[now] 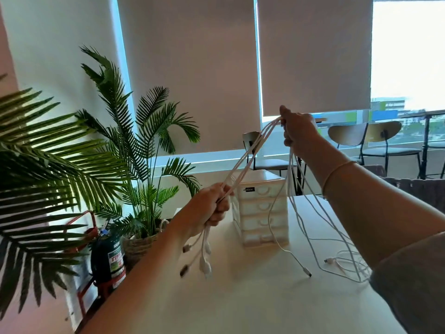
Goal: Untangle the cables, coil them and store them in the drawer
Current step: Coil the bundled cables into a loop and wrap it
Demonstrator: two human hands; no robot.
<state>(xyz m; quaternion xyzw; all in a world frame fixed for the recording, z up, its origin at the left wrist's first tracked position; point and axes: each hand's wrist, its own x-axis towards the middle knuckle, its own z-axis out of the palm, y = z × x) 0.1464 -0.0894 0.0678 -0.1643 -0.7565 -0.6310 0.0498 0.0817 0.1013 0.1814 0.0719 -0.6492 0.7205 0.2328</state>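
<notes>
Several white cables (250, 150) stretch taut between my two hands above the table. My left hand (212, 206) grips the bundle low, near the drawer unit, and the plug ends (204, 259) dangle below its fist. Raised high, my right hand (297, 130) holds the same strands; from it the cables hang down and trail in loose loops (346, 263) on the table at the right. A small white plastic drawer unit (261, 208) with several shut drawers stands on the table behind the cables.
The white table (240, 300) fills the foreground. Palm plants (134, 131) and a fire extinguisher (108, 256) stand beyond its left edge. Chairs (382, 138) sit by the window at the back right.
</notes>
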